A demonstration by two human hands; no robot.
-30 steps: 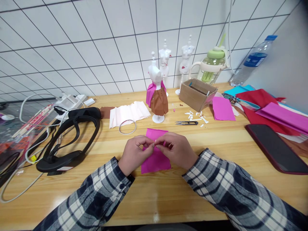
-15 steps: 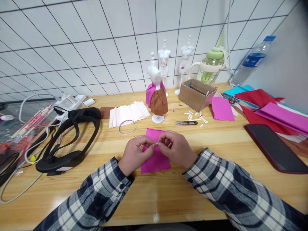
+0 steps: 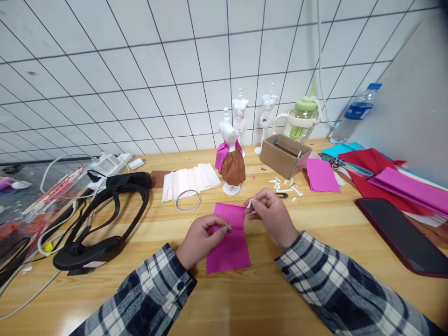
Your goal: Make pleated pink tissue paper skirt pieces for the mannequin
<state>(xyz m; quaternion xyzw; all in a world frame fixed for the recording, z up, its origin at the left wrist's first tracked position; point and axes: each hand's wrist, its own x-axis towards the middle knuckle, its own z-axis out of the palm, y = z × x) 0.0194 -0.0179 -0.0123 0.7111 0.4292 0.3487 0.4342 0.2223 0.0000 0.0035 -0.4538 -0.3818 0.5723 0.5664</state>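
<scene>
A magenta crepe-like sheet [image 3: 229,254] lies flat on the table in front of me. Over its left part, my left hand [image 3: 206,237] is closed in a pinch; something tiny and pale may be between the fingertips, too small to name. My right hand [image 3: 273,215] is off the sheet's upper right corner, thumb and finger pinching a small white strip [image 3: 249,203]. Just behind that hand are thread snips [image 3: 282,195], mostly hidden, and several white scraps [image 3: 297,190]. Farther back stands a small white dress form [image 3: 228,133] with a brown skirt [image 3: 234,169] and magenta cloth.
A metal ring [image 3: 188,200] and pale pleated sheet [image 3: 192,179] lie left of the dress form. A black headset [image 3: 119,235] with cables is at left. Behind are a cardboard box [image 3: 285,156] and a jug [image 3: 303,119]; a phone [image 3: 402,233] lies at right.
My hands, together over the magenta sheet before, have come apart. The right one has moved right and up with the white strip. The view has tilted upward.
</scene>
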